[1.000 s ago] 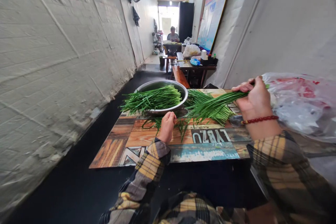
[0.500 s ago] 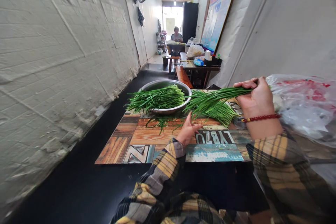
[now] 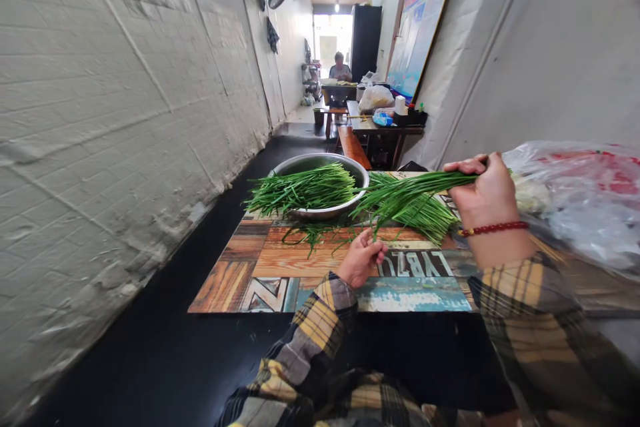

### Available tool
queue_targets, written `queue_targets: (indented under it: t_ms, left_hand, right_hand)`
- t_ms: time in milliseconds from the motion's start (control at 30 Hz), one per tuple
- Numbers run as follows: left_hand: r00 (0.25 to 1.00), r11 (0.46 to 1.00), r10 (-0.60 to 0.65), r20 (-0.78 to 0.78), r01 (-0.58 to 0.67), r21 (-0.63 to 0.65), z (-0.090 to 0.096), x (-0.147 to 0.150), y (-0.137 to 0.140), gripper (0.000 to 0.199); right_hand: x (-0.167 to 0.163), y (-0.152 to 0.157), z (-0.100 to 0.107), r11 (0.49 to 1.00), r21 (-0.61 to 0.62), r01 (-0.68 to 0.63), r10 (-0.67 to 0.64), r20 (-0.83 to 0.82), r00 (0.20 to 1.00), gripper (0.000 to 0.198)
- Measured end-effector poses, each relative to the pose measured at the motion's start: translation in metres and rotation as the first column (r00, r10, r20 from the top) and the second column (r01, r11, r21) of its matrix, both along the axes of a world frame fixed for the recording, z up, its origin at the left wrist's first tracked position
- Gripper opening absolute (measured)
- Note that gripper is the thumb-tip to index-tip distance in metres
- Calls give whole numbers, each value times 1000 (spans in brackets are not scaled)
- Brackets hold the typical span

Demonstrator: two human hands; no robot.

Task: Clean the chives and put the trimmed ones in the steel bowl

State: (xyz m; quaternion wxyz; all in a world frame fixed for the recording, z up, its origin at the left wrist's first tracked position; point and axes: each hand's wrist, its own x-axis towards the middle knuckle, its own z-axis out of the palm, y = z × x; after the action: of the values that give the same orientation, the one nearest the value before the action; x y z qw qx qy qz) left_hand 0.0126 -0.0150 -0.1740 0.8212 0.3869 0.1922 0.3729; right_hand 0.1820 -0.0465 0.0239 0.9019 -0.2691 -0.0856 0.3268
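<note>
My right hand (image 3: 483,187) is wrapped round the stem ends of a bunch of garlic chives (image 3: 415,184), raised over the board. The leaves hang off to the left. At their lower tips, my left hand (image 3: 361,259) has its thumb and fingers pinched together, with a thin leaf running down to them. Beneath the held bunch lies a pile of garlic chives (image 3: 425,219) on the wood-patterned board (image 3: 295,259). More cut chives (image 3: 313,187) rest in a metal basin (image 3: 345,213), leaves spilling over its left rim. Loose leaf scraps (image 3: 311,235) lie before the basin.
Clear plastic bags (image 3: 585,207) fill the right side beyond my right wrist. A black tabletop (image 3: 165,340) surrounds the board, with a white brick wall (image 3: 100,113) at left. Farther off are a second table (image 3: 363,121), a bench (image 3: 354,147) and a seated person (image 3: 340,68).
My left hand's extended fingers have curled into a pinch beneath the hanging leaf tips. My right hand still grips the bunch in nearly the same place. The view has shifted slightly.
</note>
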Motion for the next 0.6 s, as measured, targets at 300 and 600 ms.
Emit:
queue_targets:
  t_ms: [300,600]
  left_hand:
    - [942,953,302,-144,-295,72,-2,4,8,62]
    - [999,1000,-28,-15,28,5,7,-1,14,41]
  right_hand:
    - [-12,9,-9,999,10,-49,49,4,999,27]
    - [-13,16,-21,996,7,-93,93,13,996,23]
